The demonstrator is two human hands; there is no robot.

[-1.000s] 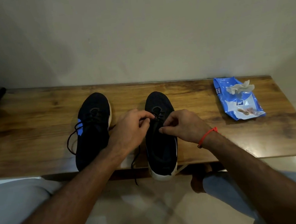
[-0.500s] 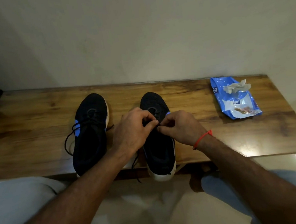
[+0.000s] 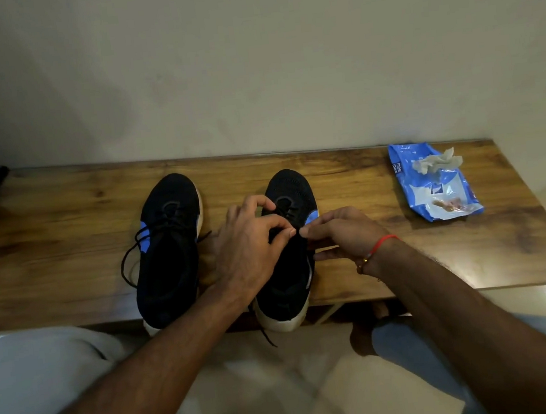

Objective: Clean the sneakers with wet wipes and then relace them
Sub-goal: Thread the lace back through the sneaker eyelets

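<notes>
1. Both forearms are bare, no sleeves reaching the wrists.
2. A thin red thread bracelet point(image 3: 382, 242) circles the right wrist (a small gold-coloured bead hangs on it).
3. Light grey-blue trousers point(image 3: 29, 370) cover both legs.

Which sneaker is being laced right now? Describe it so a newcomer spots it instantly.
On the long wooden bench against the wall stand two black knit sneakers with white soles. It is the right-hand black sneaker, nearer the blue wet-wipes pack. Only this one has both hands on its laces; the left-hand black sneaker stands untouched.
</notes>
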